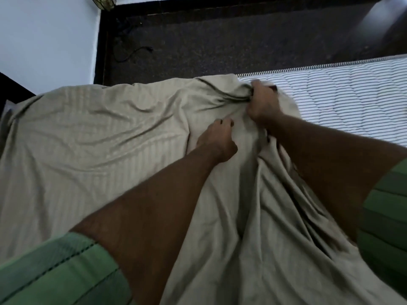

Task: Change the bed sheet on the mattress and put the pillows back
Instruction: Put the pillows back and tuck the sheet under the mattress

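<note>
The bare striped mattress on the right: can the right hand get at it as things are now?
Probably yes: the right hand grips the sheet right beside the bare mattress, nothing between.

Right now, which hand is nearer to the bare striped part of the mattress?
Right. The right hand grips bunched beige bed sheet at the edge of the exposed white striped mattress; the left hand rests on the sheet farther from it.
</note>
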Demonstrator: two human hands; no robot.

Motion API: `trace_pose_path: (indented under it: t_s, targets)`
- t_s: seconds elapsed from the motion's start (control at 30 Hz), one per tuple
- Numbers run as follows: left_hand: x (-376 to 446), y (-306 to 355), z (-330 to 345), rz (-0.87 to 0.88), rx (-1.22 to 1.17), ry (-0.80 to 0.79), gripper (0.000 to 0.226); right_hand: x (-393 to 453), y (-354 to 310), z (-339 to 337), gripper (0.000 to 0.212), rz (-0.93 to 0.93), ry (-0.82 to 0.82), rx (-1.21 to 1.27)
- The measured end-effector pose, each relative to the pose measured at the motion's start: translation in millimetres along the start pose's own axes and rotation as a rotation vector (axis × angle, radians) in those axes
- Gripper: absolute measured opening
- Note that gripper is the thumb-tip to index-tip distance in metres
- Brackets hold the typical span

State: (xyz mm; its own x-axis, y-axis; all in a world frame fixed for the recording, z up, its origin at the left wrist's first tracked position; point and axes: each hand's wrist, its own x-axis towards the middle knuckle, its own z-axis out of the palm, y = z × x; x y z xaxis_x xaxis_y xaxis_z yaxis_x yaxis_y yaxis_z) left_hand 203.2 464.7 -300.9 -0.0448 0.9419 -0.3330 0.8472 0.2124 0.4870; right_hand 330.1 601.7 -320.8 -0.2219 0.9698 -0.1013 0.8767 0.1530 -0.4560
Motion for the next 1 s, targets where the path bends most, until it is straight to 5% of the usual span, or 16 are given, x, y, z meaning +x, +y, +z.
trace_pose_path:
  t_s: [0.07,0.13,0.2,0.4,0.43,0.57,0.73,0.83,0.9,1.0]
  targets:
    - [-1.8,3.4,3.4,-0.004,0.011,-0.005,0.060,9.2,-1.9,-15.6,0.100,-0.092,-0.080,0.098]
    - [-4.2,3.9,5.1,-0.001,0.022,-0.008,0.059,7.9,3.0,-20.6,0.110,-0.095,-0.150,0.095]
    - [-6.8,4.0,5.0,-0.002,0.037,-0.009,0.057,-2.6,12.5,-17.1,0.099,-0.068,-0.144,0.014]
    - [-19.0,7.9,9.6,-0.002,0.108,-0.086,0.049,-63.2,32.1,9.5,0.017,-0.026,-0.154,-0.169]
    - [-21.1,7.9,11.0,-0.008,0.110,-0.097,0.048,-67.9,34.2,14.9,0.022,-0.037,-0.199,-0.223]
    - [-42.6,9.6,21.5,-0.034,0.092,-0.126,0.046,-102.8,43.6,29.8,0.103,-0.046,-0.188,-0.389]
    - [-94.7,10.1,50.4,-0.110,0.057,-0.197,0.043,-224.9,52.6,57.1,0.064,-0.205,-0.064,-0.220]
    - [-138.7,10.0,75.9,-0.128,0.068,-0.249,0.055,-321.1,58.5,75.1,0.064,-0.200,-0.130,-0.071]
    - [-172.8,10.7,96.3,-0.117,0.063,-0.206,0.064,-370.4,59.8,78.9,0.064,-0.120,-0.126,0.030]
    - [-241.5,13.7,127.9,-0.092,0.070,0.009,0.046,-428.6,58.4,72.4,0.055,0.047,-0.051,0.142]
